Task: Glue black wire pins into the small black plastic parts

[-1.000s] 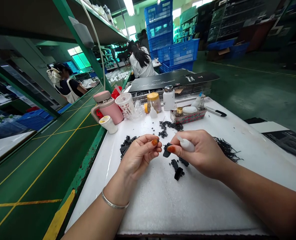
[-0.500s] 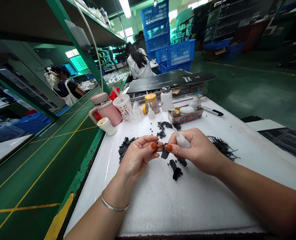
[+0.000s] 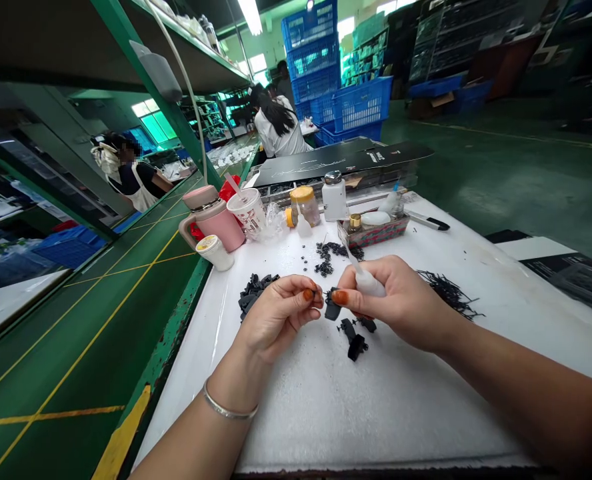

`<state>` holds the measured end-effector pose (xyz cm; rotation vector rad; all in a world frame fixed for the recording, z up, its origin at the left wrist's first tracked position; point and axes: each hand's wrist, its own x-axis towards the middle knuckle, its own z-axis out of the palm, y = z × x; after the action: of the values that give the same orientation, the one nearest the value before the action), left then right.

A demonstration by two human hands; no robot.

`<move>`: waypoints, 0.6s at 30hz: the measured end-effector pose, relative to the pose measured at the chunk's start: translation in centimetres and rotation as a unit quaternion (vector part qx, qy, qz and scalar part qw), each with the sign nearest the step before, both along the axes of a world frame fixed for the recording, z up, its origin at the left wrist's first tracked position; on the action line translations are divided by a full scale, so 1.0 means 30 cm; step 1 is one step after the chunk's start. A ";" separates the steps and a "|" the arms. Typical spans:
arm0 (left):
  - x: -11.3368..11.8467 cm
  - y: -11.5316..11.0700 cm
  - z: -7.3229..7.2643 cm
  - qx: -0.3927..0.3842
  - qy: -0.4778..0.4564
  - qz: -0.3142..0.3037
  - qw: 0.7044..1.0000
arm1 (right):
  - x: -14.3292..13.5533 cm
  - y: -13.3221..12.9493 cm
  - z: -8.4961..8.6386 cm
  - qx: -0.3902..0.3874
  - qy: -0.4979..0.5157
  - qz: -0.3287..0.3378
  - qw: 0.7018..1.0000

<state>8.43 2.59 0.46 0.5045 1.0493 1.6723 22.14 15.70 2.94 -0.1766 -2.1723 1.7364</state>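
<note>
My right hand (image 3: 393,300) is closed round a white squeeze bottle (image 3: 370,283) with a thin nozzle, and its thumb and finger also pinch a small black part (image 3: 332,308). Just left of that part, my left hand (image 3: 281,307) has thumb and fingertips pressed together on a tiny dark piece, too small to make out. Below the hands, black assembled pieces (image 3: 355,343) lie on the white tabletop (image 3: 366,413). A heap of black parts (image 3: 252,291) sits behind my left hand. Small black rings (image 3: 326,267) are scattered beyond the fingertips, and thin black sticks (image 3: 446,293) lie right of my right hand.
Along the back stand a pink mug (image 3: 219,223), a plastic cup (image 3: 249,210), a yellow-lidded jar (image 3: 305,203), a white dispenser (image 3: 334,197) and a small box (image 3: 376,230) with bottles. A cutter (image 3: 429,220) lies right of them. Two people sit farther off.
My left fingertips have drawn slightly left, away from the black part in my right hand, leaving a wider gap. The view has shifted a little.
</note>
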 end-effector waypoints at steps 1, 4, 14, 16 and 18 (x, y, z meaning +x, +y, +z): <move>0.000 -0.001 -0.001 0.000 -0.004 -0.005 1.000 | 0.000 -0.002 0.000 0.004 0.002 0.000 1.000; -0.002 -0.004 -0.003 0.005 -0.015 -0.020 1.000 | 0.001 -0.008 0.000 0.008 0.001 0.001 1.000; 0.000 -0.006 -0.007 0.029 -0.001 -0.064 0.998 | 0.015 -0.014 0.005 0.068 0.011 0.006 0.998; -0.001 -0.009 -0.012 0.027 0.003 -0.070 0.997 | 0.017 -0.015 0.008 0.084 0.014 0.011 0.996; -0.002 -0.013 -0.017 0.028 -0.001 -0.072 0.997 | 0.019 -0.017 0.010 0.099 0.018 0.011 0.995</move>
<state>8.37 2.20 -0.05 0.6007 0.9431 1.5781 22.71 15.19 3.25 -0.0710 -2.3112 1.5111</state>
